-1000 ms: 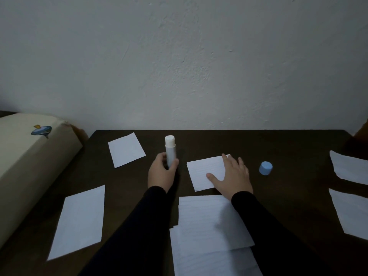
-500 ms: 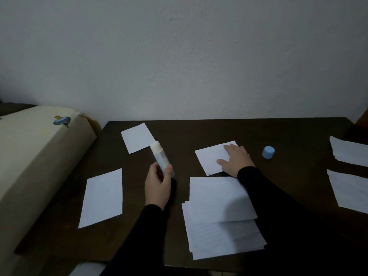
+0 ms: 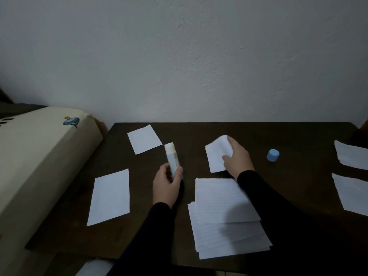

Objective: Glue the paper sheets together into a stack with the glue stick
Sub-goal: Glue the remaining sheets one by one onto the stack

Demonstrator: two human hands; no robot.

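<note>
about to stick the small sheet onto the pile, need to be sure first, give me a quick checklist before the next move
1. Cap off the glue stick: ok, the blue cap stands apart on the table.
2. Left hand grips the glue stick: ok.
3. Right hand holds the small sheet: ok, its far edge is lifted.
4. Glue on the small sheet: cannot tell.
5. Stack uncovered to receive it: not ok, the right sleeve crosses it.
6. Stack edges squared: not ok, sheets are fanned.
</note>
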